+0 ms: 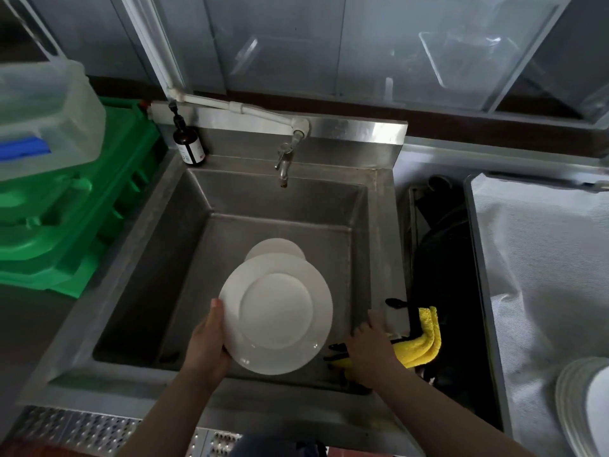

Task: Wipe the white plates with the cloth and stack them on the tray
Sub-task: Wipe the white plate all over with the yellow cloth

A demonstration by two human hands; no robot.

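Steel sink (382, 225), tap (283, 163), brown btl (188, 141), green crates (99, 199)

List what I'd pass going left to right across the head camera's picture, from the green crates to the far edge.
Green crates → brown pump bottle → left hand → held white plate → right hand → yellow cloth → stack of white plates.
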